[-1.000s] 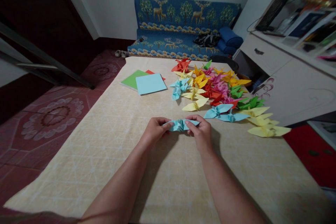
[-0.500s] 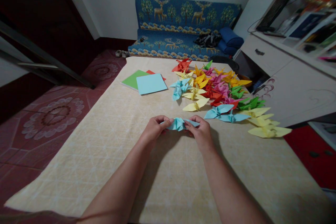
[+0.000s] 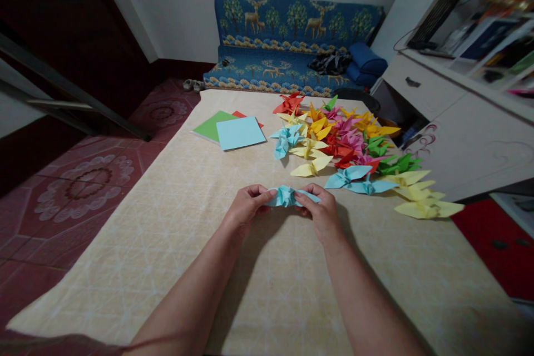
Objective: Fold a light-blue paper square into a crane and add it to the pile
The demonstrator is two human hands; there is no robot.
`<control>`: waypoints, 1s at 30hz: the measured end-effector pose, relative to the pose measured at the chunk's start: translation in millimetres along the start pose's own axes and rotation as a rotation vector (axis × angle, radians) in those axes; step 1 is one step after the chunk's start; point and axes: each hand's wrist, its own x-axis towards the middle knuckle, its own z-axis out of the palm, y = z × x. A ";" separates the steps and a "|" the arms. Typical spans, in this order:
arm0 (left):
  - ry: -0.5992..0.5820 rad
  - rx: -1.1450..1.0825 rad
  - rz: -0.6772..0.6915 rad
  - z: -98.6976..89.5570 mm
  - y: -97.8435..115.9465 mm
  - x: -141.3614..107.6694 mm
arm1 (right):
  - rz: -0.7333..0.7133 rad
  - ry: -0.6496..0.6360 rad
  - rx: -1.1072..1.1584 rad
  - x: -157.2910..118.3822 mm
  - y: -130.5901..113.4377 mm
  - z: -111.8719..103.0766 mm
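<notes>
A light blue paper crane (image 3: 286,196) is stretched between my two hands, just above the tablecloth. My left hand (image 3: 251,203) pinches its left wing between thumb and fingers. On the other side, my right hand (image 3: 317,205) grips the right wing the same way, with part of that wing showing above the thumb. The crane's middle is puffed and creased, and the fingers under it are partly hidden. Beyond my hands lies a spread of folded paper cranes in several colours, the nearest being a pale yellow crane (image 3: 312,167) and a light blue crane (image 3: 347,177).
Square paper sheets lie at the far left of the table: a light blue sheet (image 3: 241,133) over a green sheet (image 3: 212,125) and a red one. Behind the table (image 3: 137,267) stands a blue patterned sofa (image 3: 283,22). A white cabinet (image 3: 471,133) flanks the right side.
The crane's middle looks wider and more opened out than before. My right hand has shifted very slightly to the right; the other cranes and the sheets have not moved.
</notes>
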 end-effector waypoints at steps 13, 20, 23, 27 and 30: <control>-0.049 -0.026 0.020 0.5 -1.1 -0.8 | -0.008 -0.033 -0.002 1.1 1.3 -0.5; -0.067 -0.039 0.039 -0.3 -3.8 0.8 | 0.062 -0.059 0.158 1.8 -1.4 -0.7; -0.106 -0.102 0.014 0.7 -4.9 0.4 | 0.061 -0.079 0.191 1.3 -1.2 -0.8; -0.157 -0.215 -0.026 2.8 -6.3 -0.8 | 0.045 -0.088 0.230 1.6 0.7 -0.3; -0.125 -0.257 -0.021 3.8 -6.5 -1.3 | 0.014 -0.063 0.249 2.9 3.3 0.3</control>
